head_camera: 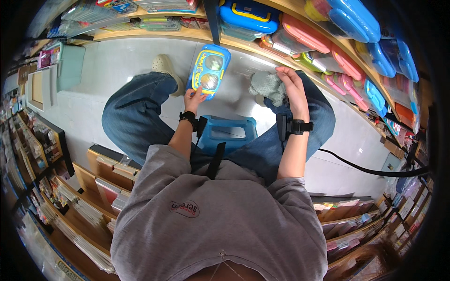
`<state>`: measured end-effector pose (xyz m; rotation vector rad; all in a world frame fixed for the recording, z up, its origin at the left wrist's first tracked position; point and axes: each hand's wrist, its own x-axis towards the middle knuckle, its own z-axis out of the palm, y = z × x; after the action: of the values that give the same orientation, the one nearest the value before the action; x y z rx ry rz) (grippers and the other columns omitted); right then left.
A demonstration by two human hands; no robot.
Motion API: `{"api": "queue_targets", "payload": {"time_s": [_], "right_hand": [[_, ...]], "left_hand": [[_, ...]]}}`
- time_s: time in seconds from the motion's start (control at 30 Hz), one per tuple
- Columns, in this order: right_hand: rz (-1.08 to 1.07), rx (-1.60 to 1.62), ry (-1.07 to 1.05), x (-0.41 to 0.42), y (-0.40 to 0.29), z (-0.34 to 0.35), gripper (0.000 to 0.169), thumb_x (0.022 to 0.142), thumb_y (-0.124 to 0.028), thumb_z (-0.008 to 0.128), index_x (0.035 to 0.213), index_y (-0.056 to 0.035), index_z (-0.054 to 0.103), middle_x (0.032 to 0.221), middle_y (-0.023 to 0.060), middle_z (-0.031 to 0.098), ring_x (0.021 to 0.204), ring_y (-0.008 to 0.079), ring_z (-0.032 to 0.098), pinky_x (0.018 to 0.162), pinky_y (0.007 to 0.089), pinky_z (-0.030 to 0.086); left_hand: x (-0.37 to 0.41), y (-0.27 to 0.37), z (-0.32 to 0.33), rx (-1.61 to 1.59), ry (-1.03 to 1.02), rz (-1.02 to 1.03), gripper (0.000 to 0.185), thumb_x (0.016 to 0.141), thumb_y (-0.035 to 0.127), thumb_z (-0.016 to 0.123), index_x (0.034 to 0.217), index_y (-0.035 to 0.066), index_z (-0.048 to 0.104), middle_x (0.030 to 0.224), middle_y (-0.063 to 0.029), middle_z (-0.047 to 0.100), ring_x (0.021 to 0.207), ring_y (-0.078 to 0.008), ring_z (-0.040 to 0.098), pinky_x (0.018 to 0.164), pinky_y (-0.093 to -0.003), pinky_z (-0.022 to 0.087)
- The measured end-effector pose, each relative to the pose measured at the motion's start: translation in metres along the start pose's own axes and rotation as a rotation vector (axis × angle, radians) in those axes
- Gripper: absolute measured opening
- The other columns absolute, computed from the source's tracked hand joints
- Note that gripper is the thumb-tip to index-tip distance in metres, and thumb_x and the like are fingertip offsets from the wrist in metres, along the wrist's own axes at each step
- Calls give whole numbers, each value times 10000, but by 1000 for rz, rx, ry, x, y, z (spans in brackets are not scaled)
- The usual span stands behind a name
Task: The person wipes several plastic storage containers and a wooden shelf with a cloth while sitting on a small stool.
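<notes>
My left hand (194, 100) grips the near end of a blue and yellow plastic case (210, 72). Two round, shiny textured domes sit on the face of the case, which is tilted towards me. On the other side, my right hand (294, 87) holds a crumpled grey-green cloth (268, 87) in front of my right knee. The fingers curl over the cloth's right side, and part of their grip is hidden. Between my thighs shows a blue plastic stool (230, 131) with a slot in its seat.
Ahead, a wooden shelf (242, 45) carries a blue case with a yellow handle (249, 15) and several pink-lidded boxes (306, 33). A pale green bin (70, 66) stands at left. Book racks (102, 189) are close behind me. A black cable (372, 172) runs off to the right.
</notes>
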<state>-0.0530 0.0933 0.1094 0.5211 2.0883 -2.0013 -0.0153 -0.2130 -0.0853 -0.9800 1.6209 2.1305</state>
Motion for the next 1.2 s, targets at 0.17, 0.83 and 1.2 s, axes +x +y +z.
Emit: {"api": "queue_targets", "payload": {"time_s": [0.17, 0.83, 1.2], "right_hand": [[18, 21, 4, 0, 0, -1, 157, 848, -104, 499, 970, -39, 571, 865, -14, 547, 807, 70, 462, 750, 193, 353], [27, -2, 6, -4, -3, -5, 160, 843, -98, 509, 979, -32, 562, 825, -25, 536, 746, 56, 457, 696, 179, 367], [44, -12, -17, -6, 0, -10, 167, 848, -103, 500, 988, -36, 564, 869, -18, 539, 825, 68, 469, 765, 192, 356]], "left_hand": [[13, -13, -18, 118, 113, -110, 257, 841, 259, 580, 867, 32, 464, 895, -100, 565, 782, -208, 633, 631, -242, 518], [50, -25, 24, 890, 265, 321, 1140, 604, 407, 767, 1307, -122, 43, 1307, -322, 182, 1219, -415, 232, 968, -386, 315], [42, -27, 39, 940, 217, 307, 1116, 574, 384, 787, 1289, -129, 100, 1247, -302, 283, 1152, -397, 312, 933, -392, 351]]}}
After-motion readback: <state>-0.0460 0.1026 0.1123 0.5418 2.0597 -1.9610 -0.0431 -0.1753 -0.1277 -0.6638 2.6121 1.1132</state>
